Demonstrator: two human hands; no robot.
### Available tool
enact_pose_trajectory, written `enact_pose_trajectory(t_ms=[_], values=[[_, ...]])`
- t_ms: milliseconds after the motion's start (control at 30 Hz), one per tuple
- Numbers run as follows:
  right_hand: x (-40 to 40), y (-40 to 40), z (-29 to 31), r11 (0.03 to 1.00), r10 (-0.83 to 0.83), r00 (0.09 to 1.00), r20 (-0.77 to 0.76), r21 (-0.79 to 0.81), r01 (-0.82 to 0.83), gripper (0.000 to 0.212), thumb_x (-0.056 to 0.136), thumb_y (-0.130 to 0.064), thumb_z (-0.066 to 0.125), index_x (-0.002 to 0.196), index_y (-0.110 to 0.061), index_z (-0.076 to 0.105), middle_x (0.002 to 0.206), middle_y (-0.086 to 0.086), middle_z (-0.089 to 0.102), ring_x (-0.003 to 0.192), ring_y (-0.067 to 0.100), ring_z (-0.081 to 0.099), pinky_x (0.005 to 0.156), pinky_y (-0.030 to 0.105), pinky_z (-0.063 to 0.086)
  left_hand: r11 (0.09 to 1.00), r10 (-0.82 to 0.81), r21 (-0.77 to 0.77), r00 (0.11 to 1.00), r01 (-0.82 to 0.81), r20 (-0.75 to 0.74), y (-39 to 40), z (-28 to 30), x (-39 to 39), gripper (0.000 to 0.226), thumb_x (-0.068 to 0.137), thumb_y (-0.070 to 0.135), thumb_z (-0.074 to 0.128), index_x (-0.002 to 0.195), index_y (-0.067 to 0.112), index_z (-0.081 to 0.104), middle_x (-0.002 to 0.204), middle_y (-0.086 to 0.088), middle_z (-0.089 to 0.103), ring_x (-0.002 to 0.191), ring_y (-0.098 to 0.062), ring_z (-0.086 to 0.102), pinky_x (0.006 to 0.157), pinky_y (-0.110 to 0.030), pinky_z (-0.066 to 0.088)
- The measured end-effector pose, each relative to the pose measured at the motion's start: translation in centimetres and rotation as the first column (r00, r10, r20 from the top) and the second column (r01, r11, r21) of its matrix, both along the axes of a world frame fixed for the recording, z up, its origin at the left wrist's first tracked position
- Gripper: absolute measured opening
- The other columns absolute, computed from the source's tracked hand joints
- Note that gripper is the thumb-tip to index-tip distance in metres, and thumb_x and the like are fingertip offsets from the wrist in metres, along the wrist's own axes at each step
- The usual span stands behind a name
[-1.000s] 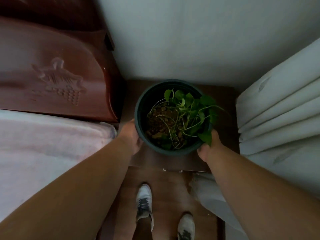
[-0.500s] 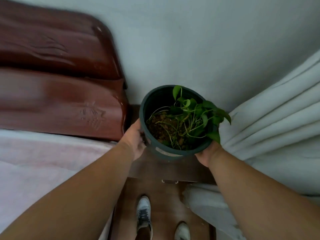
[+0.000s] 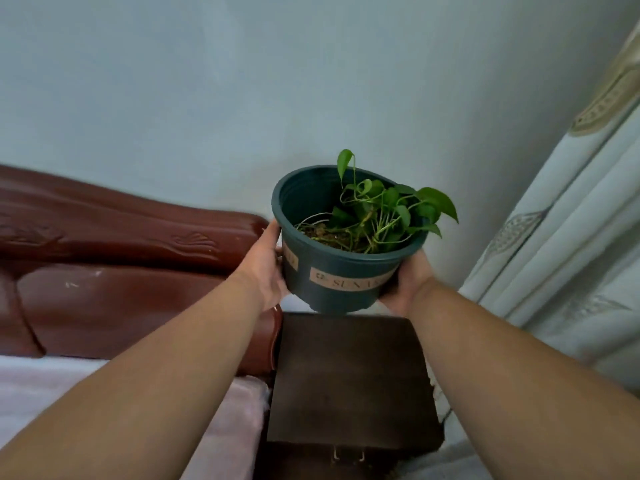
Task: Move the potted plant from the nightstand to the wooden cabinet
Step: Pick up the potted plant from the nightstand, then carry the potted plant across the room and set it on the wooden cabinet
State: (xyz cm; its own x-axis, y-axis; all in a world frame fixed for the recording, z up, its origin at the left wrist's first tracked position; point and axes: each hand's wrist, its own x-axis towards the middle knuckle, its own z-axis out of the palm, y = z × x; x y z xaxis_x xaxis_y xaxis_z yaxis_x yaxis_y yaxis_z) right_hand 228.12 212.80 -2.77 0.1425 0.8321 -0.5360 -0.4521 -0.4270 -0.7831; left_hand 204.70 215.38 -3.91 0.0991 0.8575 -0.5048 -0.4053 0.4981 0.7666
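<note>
The potted plant (image 3: 341, 271), a dark green plastic pot with a pale label band and leafy green stems, hangs in the air well above the dark brown nightstand (image 3: 349, 382). My left hand (image 3: 266, 268) presses against the pot's left side and my right hand (image 3: 408, 282) cups its lower right side. The pot is roughly upright. The nightstand's top is bare beneath it. No wooden cabinet shows in the head view.
A carved reddish-brown headboard (image 3: 114, 247) and a bed with pale bedding (image 3: 239, 420) lie to the left. Pale patterned curtains (image 3: 568, 244) hang close on the right. A plain wall (image 3: 277, 91) stands right behind the pot.
Both hands have lifted the pot off the nightstand and raised it higher. The view has tilted up, so my shoes are out of sight.
</note>
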Motion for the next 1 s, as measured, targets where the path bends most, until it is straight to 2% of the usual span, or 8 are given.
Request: enact_pose_trajectory(t_ms=[133, 233, 367, 600, 700, 767, 867, 1000], values=[[-1.4, 1.1, 3.1, 0.990, 0.134, 0.990, -0.050, 0.052, -0.131, 0.079, 0.096, -0.085, 0.052, 0.137, -0.026, 0.085, 0.139, 0.015, 0.083, 0.135, 0.045, 0.073, 0.120, 0.069, 0.051, 0.999, 0.011, 0.033, 1.000, -0.011, 0.016, -0.3, 3.7, -2.9, 0.080, 0.088, 0.083, 0.071, 0.134, 0.019, 0.084, 0.131, -0.014, 0.087, 0.113, -0.038, 0.085, 0.092, -0.060, 0.069], [-2.2, 2.0, 4.3, 0.984, 0.170, 0.985, -0.036, 0.057, -0.168, 0.069, 0.101, -0.071, 0.060, 0.142, -0.018, 0.079, 0.137, 0.018, 0.083, 0.134, 0.044, 0.073, 0.118, 0.068, 0.053, 0.998, 0.025, 0.058, 1.000, -0.026, 0.013, -0.9, 5.8, -5.1, 0.089, 0.083, 0.083, 0.077, 0.135, 0.012, 0.083, 0.134, -0.017, 0.085, 0.113, -0.038, 0.085, 0.087, -0.055, 0.070], [-4.5, 2.9, 4.4, 0.970, 0.233, 0.972, -0.019, 0.072, -0.232, 0.057, 0.109, -0.059, 0.057, 0.141, -0.018, 0.079, 0.138, 0.018, 0.083, 0.133, 0.044, 0.074, 0.114, 0.066, 0.057, 0.993, 0.068, 0.094, 0.998, -0.068, 0.009, -2.4, 7.0, -7.8, 0.102, 0.081, 0.087, 0.074, 0.145, 0.007, 0.074, 0.138, -0.019, 0.083, 0.116, -0.038, 0.084, 0.086, -0.053, 0.070], [-8.0, 1.3, 1.5, 0.898, 0.440, 0.896, -0.064, 0.039, -0.438, 0.050, 0.113, -0.048, 0.055, 0.142, -0.015, 0.078, 0.140, 0.021, 0.081, 0.134, 0.044, 0.074, 0.118, 0.064, 0.055, 0.961, 0.274, 0.039, 0.961, -0.275, 0.029, -9.1, 4.4, -10.2, 0.114, 0.086, 0.093, 0.063, 0.153, 0.002, 0.065, 0.139, -0.021, 0.082, 0.125, -0.043, 0.079, 0.102, -0.060, 0.065], [-9.8, -0.3, 0.2, 0.832, 0.554, 0.828, -0.085, 0.037, -0.553, 0.052, 0.116, -0.048, 0.045, 0.134, -0.020, 0.085, 0.135, 0.020, 0.084, 0.122, 0.042, 0.082, 0.102, 0.056, 0.066, 0.921, 0.389, 0.012, 0.921, -0.390, 0.024, -13.8, 2.9, -10.8, 0.114, 0.089, 0.093, 0.059, 0.155, -0.001, 0.062, 0.147, -0.022, 0.077, 0.135, -0.043, 0.072, 0.117, -0.062, 0.055], [-11.2, -1.9, -0.3, 0.778, 0.627, 0.769, -0.123, 0.051, -0.626, 0.056, 0.118, -0.050, 0.039, 0.129, -0.024, 0.088, 0.135, 0.018, 0.084, 0.117, 0.040, 0.084, 0.090, 0.054, 0.069, 0.885, 0.466, 0.017, 0.885, -0.466, 0.014, -17.5, 2.8, -11.0, 0.109, 0.089, 0.092, 0.060, 0.148, 0.000, 0.068, 0.139, -0.019, 0.082, 0.134, -0.041, 0.073, 0.109, -0.057, 0.062], [-13.9, -5.4, -0.5, 0.694, 0.717, 0.682, -0.142, 0.053, -0.718, 0.056, 0.118, -0.053, 0.040, 0.133, -0.025, 0.086, 0.137, 0.016, 0.084, 0.116, 0.038, 0.084, 0.083, 0.051, 0.070, 0.815, 0.580, -0.014, 0.815, -0.579, 0.007, -23.1, 2.8, -11.6, 0.092, 0.092, 0.086, 0.065, 0.135, 0.005, 0.074, 0.123, -0.015, 0.089, 0.127, -0.039, 0.076, 0.081, -0.047, 0.072], [-19.0, -10.7, -0.4, 0.569, 0.822, 0.566, -0.067, 0.054, -0.820, 0.061, 0.118, -0.055, 0.038, 0.132, -0.021, 0.086, 0.136, 0.018, 0.084, 0.122, 0.043, 0.082, 0.105, 0.062, 0.064, 0.681, 0.732, -0.025, 0.681, -0.732, -0.024, -32.2, 3.1, -13.4, 0.081, 0.095, 0.077, 0.070, 0.133, 0.005, 0.075, 0.126, -0.018, 0.087, 0.125, -0.043, 0.077, 0.083, -0.050, 0.071]])
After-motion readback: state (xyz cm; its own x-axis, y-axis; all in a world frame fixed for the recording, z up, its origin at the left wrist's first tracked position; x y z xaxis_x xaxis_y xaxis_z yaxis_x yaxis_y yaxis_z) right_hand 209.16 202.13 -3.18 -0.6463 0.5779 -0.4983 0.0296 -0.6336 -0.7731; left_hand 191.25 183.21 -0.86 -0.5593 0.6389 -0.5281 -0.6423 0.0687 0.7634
